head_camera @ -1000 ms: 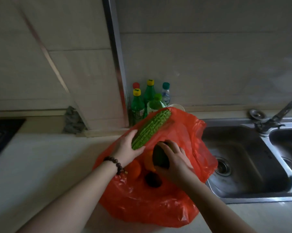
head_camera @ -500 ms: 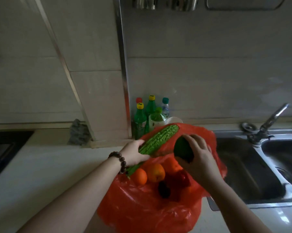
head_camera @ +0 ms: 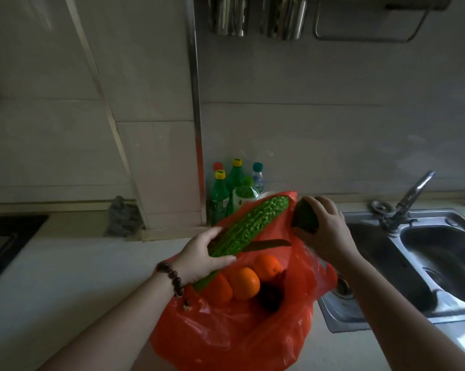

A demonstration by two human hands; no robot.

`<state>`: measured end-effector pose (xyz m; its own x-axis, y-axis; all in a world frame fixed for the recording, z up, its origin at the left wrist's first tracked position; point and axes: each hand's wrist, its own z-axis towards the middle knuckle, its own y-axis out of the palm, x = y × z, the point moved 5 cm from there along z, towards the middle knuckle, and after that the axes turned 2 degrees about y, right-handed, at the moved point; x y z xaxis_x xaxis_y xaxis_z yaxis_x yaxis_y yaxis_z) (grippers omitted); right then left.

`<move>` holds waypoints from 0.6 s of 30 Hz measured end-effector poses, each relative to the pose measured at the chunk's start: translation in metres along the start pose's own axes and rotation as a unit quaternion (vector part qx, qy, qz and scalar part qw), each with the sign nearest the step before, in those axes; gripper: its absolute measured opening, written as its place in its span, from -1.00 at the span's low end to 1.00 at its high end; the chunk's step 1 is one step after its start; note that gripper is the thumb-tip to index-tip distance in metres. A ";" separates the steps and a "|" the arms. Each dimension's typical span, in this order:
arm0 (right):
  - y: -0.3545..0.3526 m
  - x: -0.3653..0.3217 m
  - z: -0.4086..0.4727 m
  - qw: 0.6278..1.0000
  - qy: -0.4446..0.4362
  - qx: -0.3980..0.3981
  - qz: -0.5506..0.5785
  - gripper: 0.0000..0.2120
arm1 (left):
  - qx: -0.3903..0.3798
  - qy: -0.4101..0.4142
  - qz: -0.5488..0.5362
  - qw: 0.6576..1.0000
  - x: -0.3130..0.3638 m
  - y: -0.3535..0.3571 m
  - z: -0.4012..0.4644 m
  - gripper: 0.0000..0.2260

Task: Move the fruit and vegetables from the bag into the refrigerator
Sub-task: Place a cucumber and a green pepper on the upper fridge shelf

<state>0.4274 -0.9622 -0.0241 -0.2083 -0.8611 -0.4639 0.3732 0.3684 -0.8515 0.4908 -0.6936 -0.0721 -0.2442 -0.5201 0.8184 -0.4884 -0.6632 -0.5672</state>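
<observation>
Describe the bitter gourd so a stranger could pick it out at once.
Find the red bag on the counter left of the sink. Slanting across the bag's mouth, gripped at its lower end by the left hand, is the bitter gourd. It alone is long, bright green and warty; the oranges below are round and smooth.

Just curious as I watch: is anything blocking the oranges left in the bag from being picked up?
Nothing covers the oranges; the bag gapes open. But both hands are full: left holds the gourd, right a dark green fruit.
</observation>
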 end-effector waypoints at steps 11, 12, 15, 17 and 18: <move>-0.006 -0.003 -0.030 1.000 0.023 0.010 -0.006 -0.28 | -0.104 -0.141 0.276 0.945 -0.012 0.017 0.002 -0.65; -0.003 -0.003 -0.034 1.000 0.022 0.000 -0.007 -0.27 | -0.127 -0.148 0.307 0.931 -0.016 0.021 0.000 -0.71; 0.013 -0.003 -0.049 0.999 0.021 -0.047 -0.014 -0.25 | -0.157 -0.153 0.339 0.915 -0.029 0.031 -0.003 -0.71; 0.032 -0.005 -0.062 0.995 0.010 -0.101 -0.020 -0.24 | -0.130 -0.143 0.305 0.932 -0.038 0.030 -0.001 -0.60; 0.043 -0.008 -0.070 0.991 0.001 -0.130 -0.020 -0.24 | -0.110 -0.134 0.279 0.945 -0.040 0.028 0.000 -0.52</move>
<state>0.3818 -0.9153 -0.0738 -0.2202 -0.8763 -0.4284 0.1198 0.4116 -0.9035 0.4868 -0.6914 -0.1204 -0.3091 -0.8926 0.3283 -0.5151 -0.1330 -0.8467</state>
